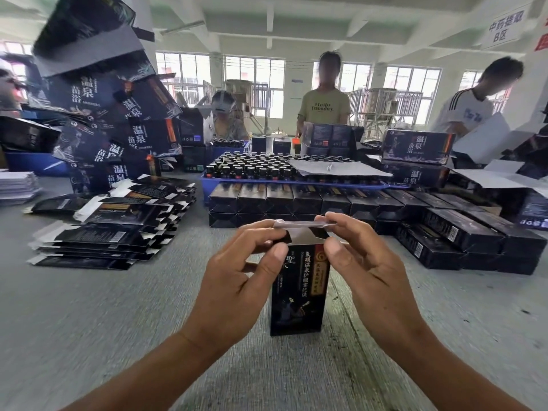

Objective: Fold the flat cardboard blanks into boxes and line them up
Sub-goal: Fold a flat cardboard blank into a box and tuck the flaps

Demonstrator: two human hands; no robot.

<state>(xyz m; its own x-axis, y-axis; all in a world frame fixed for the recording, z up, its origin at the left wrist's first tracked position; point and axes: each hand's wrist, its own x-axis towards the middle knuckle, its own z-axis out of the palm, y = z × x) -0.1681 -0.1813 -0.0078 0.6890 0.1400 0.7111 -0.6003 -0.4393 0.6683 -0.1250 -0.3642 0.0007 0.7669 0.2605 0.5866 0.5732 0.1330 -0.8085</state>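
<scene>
Box (298, 295) stands upright mid-table so I can close it: my left hand (237, 271) and right hand (364, 262) both pinch its top flap (302, 224), folding it down.

Illumination is bright, even daylight entering through the rear windows (246, 81), which are overexposed to near white; shadows on the grey table (89, 307) are soft and faint; wide-angle distortion bends the ceiling beams and tilts the stacked cartons (98, 93) at the left edge; motion blur softens the upper-left corner; distant faces are blurred.
</scene>
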